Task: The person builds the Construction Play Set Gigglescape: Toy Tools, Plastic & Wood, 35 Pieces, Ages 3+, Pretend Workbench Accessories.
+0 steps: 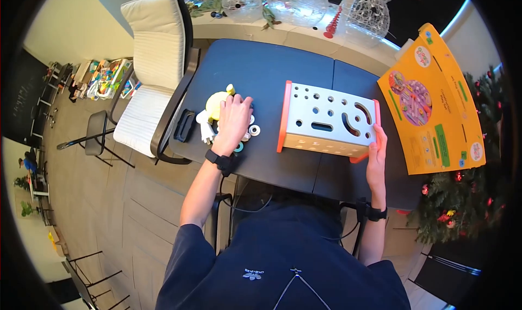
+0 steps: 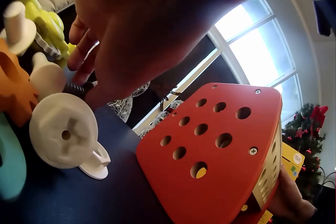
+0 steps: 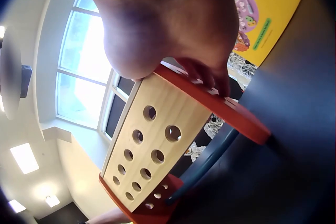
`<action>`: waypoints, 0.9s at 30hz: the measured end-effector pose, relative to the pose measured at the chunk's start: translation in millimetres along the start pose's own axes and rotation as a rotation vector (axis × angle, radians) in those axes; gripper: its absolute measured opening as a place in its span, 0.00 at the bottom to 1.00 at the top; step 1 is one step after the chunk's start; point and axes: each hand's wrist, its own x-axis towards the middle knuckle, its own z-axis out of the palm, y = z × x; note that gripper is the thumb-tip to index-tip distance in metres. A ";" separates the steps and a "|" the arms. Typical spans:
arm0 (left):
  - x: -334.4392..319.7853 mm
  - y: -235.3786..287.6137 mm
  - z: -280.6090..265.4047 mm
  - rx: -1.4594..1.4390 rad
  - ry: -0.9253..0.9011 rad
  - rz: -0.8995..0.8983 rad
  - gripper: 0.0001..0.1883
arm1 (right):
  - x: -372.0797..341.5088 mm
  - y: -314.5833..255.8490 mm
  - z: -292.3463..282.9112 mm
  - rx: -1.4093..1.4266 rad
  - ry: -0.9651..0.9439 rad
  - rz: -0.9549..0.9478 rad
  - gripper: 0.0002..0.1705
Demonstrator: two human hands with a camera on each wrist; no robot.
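In the head view, my left hand [image 1: 234, 121] reaches down over a pile of toy parts, including a yellow piece [image 1: 215, 104] and a white piece [image 1: 205, 126]. The left wrist view has its fingers [image 2: 84, 50] bent beside a dark ribbed piece [image 2: 77, 88]; whether they grip it is unclear. A round white part [image 2: 64, 131] and an orange part [image 2: 14, 85] lie nearby. My right hand [image 1: 376, 155] grips the red-ended wooden box [image 1: 326, 114] at its right end. In the right wrist view, fingertips [image 3: 212, 91] curl over the red panel [image 3: 210, 100].
A dark tray-like piece [image 1: 185, 126] lies at the left edge of the blue table [image 1: 261, 60]. The yellow cardboard package [image 1: 435, 109] stands on the right, near a decorated tree [image 1: 462, 201]. A cushioned chair [image 1: 155, 44] is at the left.
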 end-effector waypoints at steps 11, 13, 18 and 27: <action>-4.2 1.8 -19.7 -0.117 -0.044 -0.060 0.21 | -0.7 3.5 2.5 0.045 -0.013 0.036 0.29; -9.4 -2.7 -24.8 -0.194 0.011 -0.079 0.17 | 1.2 6.1 1.3 -0.100 0.035 -0.026 0.30; -30.1 -9.7 -41.2 -0.290 0.029 -0.144 0.10 | 0.2 2.5 3.2 -0.072 0.034 -0.017 0.28; -74.4 21.2 -34.3 -0.106 -0.034 -0.114 0.18 | -0.2 8.0 0.7 -0.083 0.031 -0.032 0.29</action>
